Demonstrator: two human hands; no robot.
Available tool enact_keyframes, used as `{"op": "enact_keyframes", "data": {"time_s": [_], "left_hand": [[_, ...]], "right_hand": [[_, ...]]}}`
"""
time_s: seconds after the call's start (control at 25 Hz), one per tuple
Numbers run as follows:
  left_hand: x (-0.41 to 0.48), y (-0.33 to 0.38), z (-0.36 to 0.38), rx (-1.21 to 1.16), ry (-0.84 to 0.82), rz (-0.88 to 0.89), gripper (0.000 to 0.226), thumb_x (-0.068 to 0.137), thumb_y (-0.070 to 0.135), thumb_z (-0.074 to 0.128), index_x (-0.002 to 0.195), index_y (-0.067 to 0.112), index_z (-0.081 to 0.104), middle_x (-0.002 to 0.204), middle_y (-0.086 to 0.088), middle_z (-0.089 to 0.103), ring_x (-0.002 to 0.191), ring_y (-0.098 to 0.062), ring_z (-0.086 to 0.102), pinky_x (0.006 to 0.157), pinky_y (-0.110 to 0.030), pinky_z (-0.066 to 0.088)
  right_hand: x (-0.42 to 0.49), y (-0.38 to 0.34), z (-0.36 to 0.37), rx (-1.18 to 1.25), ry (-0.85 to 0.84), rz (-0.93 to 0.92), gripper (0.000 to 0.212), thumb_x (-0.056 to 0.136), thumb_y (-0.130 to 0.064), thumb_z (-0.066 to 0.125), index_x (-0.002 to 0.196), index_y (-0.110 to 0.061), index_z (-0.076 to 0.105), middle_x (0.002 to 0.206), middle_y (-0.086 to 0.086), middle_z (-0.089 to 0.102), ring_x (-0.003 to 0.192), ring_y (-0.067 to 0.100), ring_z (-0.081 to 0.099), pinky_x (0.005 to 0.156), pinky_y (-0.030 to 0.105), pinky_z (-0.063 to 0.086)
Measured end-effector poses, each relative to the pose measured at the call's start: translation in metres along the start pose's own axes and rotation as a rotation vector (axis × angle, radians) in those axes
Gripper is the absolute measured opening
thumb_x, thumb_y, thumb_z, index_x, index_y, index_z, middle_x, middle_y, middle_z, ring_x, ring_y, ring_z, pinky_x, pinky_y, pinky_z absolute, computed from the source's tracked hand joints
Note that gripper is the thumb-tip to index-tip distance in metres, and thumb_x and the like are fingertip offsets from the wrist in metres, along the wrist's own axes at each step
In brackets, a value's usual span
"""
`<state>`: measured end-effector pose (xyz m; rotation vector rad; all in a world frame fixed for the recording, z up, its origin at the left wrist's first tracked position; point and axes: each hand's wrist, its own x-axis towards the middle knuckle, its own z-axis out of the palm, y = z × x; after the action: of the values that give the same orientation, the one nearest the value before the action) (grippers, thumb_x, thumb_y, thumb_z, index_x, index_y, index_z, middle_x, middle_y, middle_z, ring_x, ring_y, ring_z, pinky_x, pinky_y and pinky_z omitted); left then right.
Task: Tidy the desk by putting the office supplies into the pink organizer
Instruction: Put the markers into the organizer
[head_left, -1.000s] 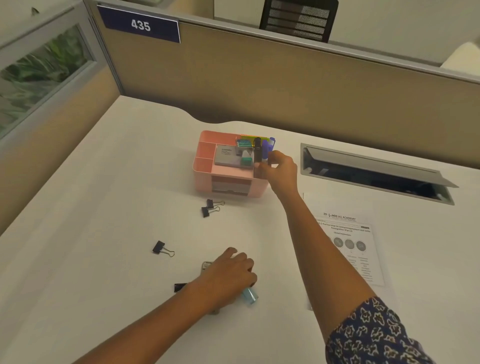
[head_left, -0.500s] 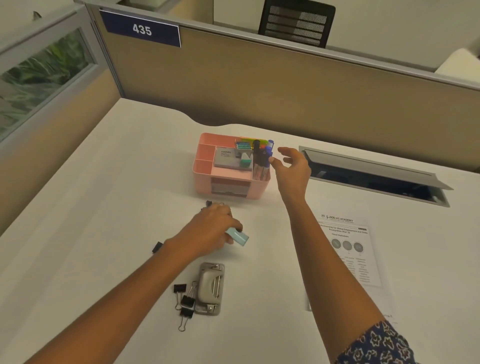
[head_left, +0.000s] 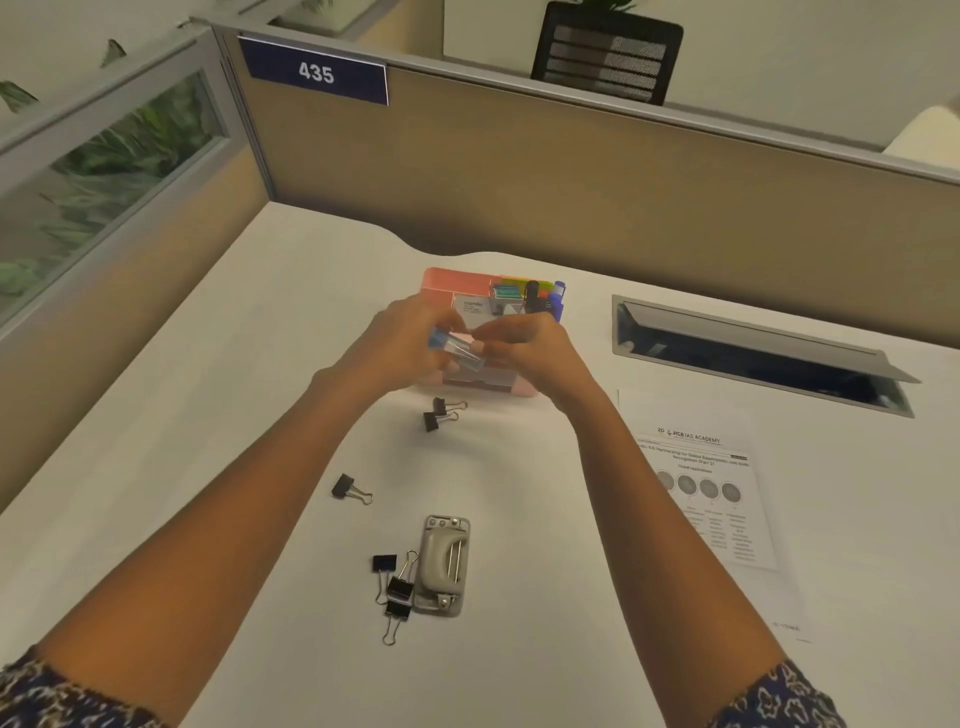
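Note:
The pink organizer (head_left: 451, 283) stands mid-desk, holding markers, a white box and sticky notes; my hands hide its front. Both hands meet just above its near side. My left hand (head_left: 402, 348) grips one end of a small light-blue tube (head_left: 457, 349), and the fingertips of my right hand (head_left: 524, 347) pinch its other end. Black binder clips lie loose: two (head_left: 440, 413) just in front of the organizer, one (head_left: 345, 487) further left, and three (head_left: 395, 587) beside a grey hole punch (head_left: 444, 564) near me.
A printed sheet (head_left: 701, 493) lies on the right of the white desk. Behind it is an open cable hatch (head_left: 758, 353) with a raised lid. Beige partition walls close the desk at the back and left.
My left hand lifted the blue tube from the desk up to the organizer. My right hand left the markers and came across to take the tube's other end.

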<state>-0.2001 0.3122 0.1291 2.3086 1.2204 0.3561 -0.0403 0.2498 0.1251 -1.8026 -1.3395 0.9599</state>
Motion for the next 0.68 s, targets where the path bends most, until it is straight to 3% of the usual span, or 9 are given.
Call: {"op": "enact_keyframes", "data": {"time_s": [0.2,0.32,0.4,0.6,0.68], "left_hand": [[0.004,-0.021,-0.009,0.001,0.033,-0.007,0.05,0.072,0.012,0.079,0.11,0.025,0.049,0.12,-0.005,0.052,0.093,-0.016,0.052,0.079,-0.025,0.047],[0.009,-0.025,-0.012,-0.017,0.172,0.025,0.051,0.076,0.01,0.075,0.116,0.024,0.048,0.129,-0.007,0.041,0.1,-0.019,0.055,0.078,-0.024,0.047],[0.017,-0.022,-0.018,-0.101,0.276,0.01,0.048,0.078,0.012,0.073,0.118,0.021,0.048,0.13,-0.008,0.041,0.103,-0.019,0.056,0.077,-0.023,0.047],[0.025,-0.03,-0.019,-0.218,0.433,-0.13,0.043,0.082,0.013,0.07,0.118,0.021,0.049,0.124,-0.006,0.049,0.102,-0.016,0.057,0.079,-0.025,0.05],[0.016,-0.042,-0.011,-0.194,0.385,-0.204,0.032,0.083,0.014,0.068,0.112,0.021,0.054,0.116,-0.004,0.055,0.094,-0.014,0.059,0.076,-0.025,0.05]], "right_hand": [[0.011,-0.019,0.012,-0.067,-0.138,-0.023,0.043,0.087,-0.007,0.065,0.13,-0.013,0.058,0.116,0.013,0.068,0.098,0.023,0.067,0.092,0.037,0.055],[0.025,-0.029,0.016,-0.09,-0.253,-0.05,0.069,0.085,-0.001,0.064,0.145,-0.023,0.038,0.114,0.015,0.068,0.097,0.026,0.067,0.089,0.042,0.056],[0.036,-0.036,0.02,-0.106,-0.266,-0.077,0.074,0.085,0.001,0.063,0.147,-0.025,0.032,0.115,0.015,0.066,0.099,0.028,0.065,0.088,0.044,0.056],[0.068,-0.048,0.027,-0.197,-0.047,-0.128,0.058,0.082,-0.001,0.067,0.131,-0.023,0.045,0.107,0.013,0.068,0.087,0.024,0.065,0.063,0.022,0.053],[0.08,-0.05,0.028,-0.226,0.041,-0.162,0.05,0.083,-0.001,0.066,0.125,-0.02,0.047,0.104,0.013,0.068,0.083,0.024,0.064,0.057,0.017,0.047]]}}
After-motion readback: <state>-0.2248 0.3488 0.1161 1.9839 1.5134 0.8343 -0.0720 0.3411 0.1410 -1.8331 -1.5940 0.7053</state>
